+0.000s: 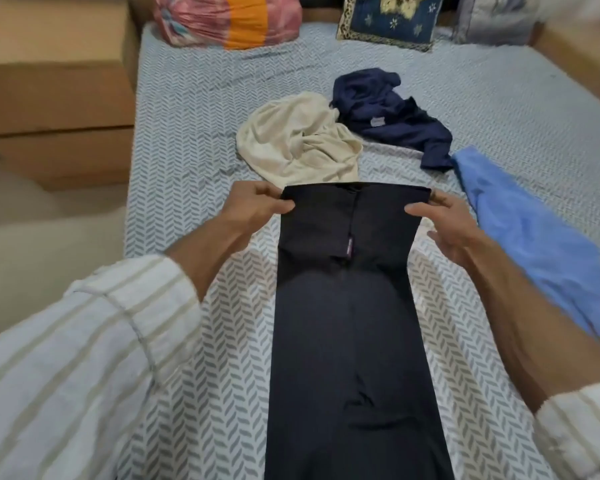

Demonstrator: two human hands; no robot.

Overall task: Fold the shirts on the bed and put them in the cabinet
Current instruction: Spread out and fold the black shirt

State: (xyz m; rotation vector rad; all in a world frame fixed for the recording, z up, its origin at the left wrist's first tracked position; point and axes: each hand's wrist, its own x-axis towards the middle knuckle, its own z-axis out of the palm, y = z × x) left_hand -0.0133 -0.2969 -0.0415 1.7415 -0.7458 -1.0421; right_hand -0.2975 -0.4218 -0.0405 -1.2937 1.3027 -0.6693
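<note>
Both hands, left [253,206] and right [444,220], pinched the black shirt's [350,306] far corners; cream shirt [298,140] crumpled just beyond on the bed [194,109]

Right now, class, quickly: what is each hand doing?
Left hand: pinches the far left corner of the black shirt.
Right hand: pinches its far right corner.

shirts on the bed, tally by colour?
Black shirt, pinched by left hand and right hand: 1
Cream shirt: 1
Navy shirt: 1
Light blue shirt: 1
Total: 4
</note>
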